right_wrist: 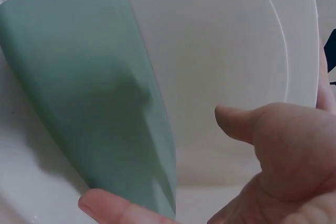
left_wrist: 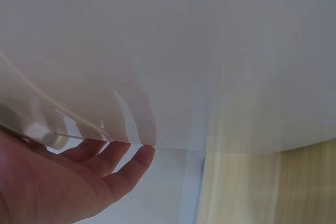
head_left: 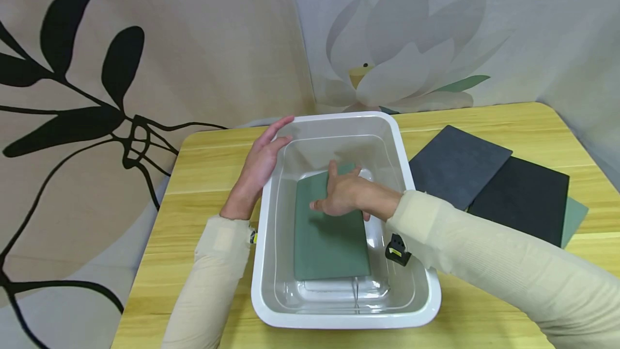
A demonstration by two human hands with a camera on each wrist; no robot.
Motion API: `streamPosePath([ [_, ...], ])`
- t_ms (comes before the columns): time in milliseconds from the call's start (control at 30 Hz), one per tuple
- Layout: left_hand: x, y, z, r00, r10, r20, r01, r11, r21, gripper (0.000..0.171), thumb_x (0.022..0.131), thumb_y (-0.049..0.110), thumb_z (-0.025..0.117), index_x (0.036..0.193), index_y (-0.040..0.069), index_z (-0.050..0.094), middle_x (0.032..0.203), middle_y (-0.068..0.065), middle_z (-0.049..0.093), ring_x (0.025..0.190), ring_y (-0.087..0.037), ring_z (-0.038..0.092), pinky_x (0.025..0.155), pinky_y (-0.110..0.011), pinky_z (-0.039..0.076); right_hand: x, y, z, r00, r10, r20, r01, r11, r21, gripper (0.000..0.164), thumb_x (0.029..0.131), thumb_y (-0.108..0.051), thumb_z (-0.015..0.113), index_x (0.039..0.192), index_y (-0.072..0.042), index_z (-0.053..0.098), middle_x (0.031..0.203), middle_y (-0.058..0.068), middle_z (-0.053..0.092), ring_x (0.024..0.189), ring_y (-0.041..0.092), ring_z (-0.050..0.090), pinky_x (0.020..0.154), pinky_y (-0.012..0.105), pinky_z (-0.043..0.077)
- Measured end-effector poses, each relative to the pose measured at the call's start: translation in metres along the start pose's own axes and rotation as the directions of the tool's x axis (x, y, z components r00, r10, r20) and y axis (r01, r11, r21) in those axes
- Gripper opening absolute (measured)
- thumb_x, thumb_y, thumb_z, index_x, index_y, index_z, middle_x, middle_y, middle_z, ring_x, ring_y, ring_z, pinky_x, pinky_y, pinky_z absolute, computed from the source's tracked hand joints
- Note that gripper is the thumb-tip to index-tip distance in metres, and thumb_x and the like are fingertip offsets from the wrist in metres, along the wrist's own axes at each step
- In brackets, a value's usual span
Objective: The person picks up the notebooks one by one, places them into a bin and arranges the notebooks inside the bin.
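Note:
A white plastic basin (head_left: 346,319) stands on the wooden table. Inside it lies a smooth green rectangular sheet (head_left: 329,252), its sides bent in the right wrist view. My left hand (head_left: 259,163) holds the basin's left rim near the far corner, thumb over the rim. Seen from the left wrist, its fingers (left_wrist: 136,163) lie against the outer wall. My right hand (head_left: 344,193) reaches into the basin above the sheet with fingers spread. One fingertip (right_wrist: 97,203) meets the sheet's edge in the right wrist view, while the thumb stands apart from it.
Right of the basin, a dark grey sheet (head_left: 457,163), a black sheet (head_left: 525,198) and another green sheet (head_left: 575,220) overlap on the table (head_left: 484,117). Behind the table hangs a printed cloth (head_left: 232,31).

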State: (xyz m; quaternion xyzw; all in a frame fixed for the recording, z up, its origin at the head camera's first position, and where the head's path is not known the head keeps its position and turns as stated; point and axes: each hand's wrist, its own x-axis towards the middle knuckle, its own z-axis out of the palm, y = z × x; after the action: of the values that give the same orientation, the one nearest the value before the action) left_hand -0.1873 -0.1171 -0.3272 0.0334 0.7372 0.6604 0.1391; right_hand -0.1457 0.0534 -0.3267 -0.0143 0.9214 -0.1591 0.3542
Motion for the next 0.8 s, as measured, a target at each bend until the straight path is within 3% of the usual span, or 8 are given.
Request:
streamPosePath([
  [200,0.009,-0.016,-0.006,1.0,0.016,-0.003,-0.016,1.0,-0.014,0.039,0.097,0.028,0.045,0.135,0.036,0.045,0.132,-0.001,0.048,0.112,-0.037,0.05,0.079,-0.045,0.052,-0.001,-0.001,0.0,1.0,-0.017,0.011,0.017,1.0,-0.013,0.104,0.084,-0.058,0.056,0.149,-0.013,-0.011,0.147,0.037,-0.006,0.063,0.033,0.063,0.053,0.037,0.055],
  [367,0.009,-0.016,-0.007,1.0,0.025,-0.008,-0.025,1.0,-0.015,0.039,0.097,0.028,0.045,0.135,0.035,0.046,0.132,0.0,0.048,0.115,-0.036,0.049,0.087,-0.053,0.047,-0.003,-0.001,-0.002,0.999,-0.047,-0.015,0.047,0.999,-0.019,0.102,0.083,-0.058,0.056,0.15,-0.013,-0.006,0.148,0.037,0.001,0.063,0.032,0.065,0.047,0.033,0.052],
  [567,0.009,-0.015,-0.007,1.0,0.021,-0.007,-0.022,1.0,-0.022,0.039,0.097,0.028,0.045,0.135,0.036,0.046,0.13,0.0,0.049,0.115,-0.038,0.05,0.087,-0.056,0.046,-0.007,-0.001,-0.008,0.994,-0.108,-0.028,0.108,0.994,-0.009,0.097,0.084,-0.058,0.055,0.151,-0.013,0.001,0.148,0.033,0.012,0.06,0.027,0.063,0.05,0.033,0.053],
  [600,0.009,-0.014,-0.007,1.0,0.016,-0.007,-0.016,1.0,-0.025,0.039,0.097,0.028,0.045,0.135,0.037,0.046,0.129,0.0,0.05,0.115,-0.038,0.05,0.087,-0.056,0.046,-0.008,-0.001,-0.009,0.992,-0.122,-0.038,0.121,0.993,-0.007,0.096,0.084,-0.058,0.055,0.151,-0.013,0.002,0.148,0.032,0.014,0.065,0.027,0.064,0.052,0.033,0.053],
  [667,0.01,-0.014,-0.006,1.0,0.003,-0.009,-0.003,1.0,-0.028,0.039,0.096,0.028,0.045,0.134,0.037,0.046,0.129,-0.001,0.05,0.114,-0.039,0.05,0.087,-0.057,0.046,-0.012,-0.001,-0.011,0.985,-0.159,-0.064,0.158,0.987,-0.015,0.094,0.085,-0.058,0.054,0.151,-0.012,0.006,0.148,0.03,0.018,0.09,0.033,0.063,0.068,0.039,0.055],
  [800,0.01,-0.012,-0.003,1.0,-0.015,-0.017,0.014,0.999,-0.037,0.039,0.096,0.029,0.046,0.134,0.038,0.046,0.129,-0.001,0.05,0.115,-0.038,0.05,0.087,-0.057,0.045,-0.024,0.005,-0.02,0.962,-0.251,-0.105,0.249,0.968,-0.035,0.084,0.087,-0.055,0.053,0.149,-0.008,0.02,0.147,0.022,0.03,0.129,0.035,0.038,0.1,0.05,0.039],
])
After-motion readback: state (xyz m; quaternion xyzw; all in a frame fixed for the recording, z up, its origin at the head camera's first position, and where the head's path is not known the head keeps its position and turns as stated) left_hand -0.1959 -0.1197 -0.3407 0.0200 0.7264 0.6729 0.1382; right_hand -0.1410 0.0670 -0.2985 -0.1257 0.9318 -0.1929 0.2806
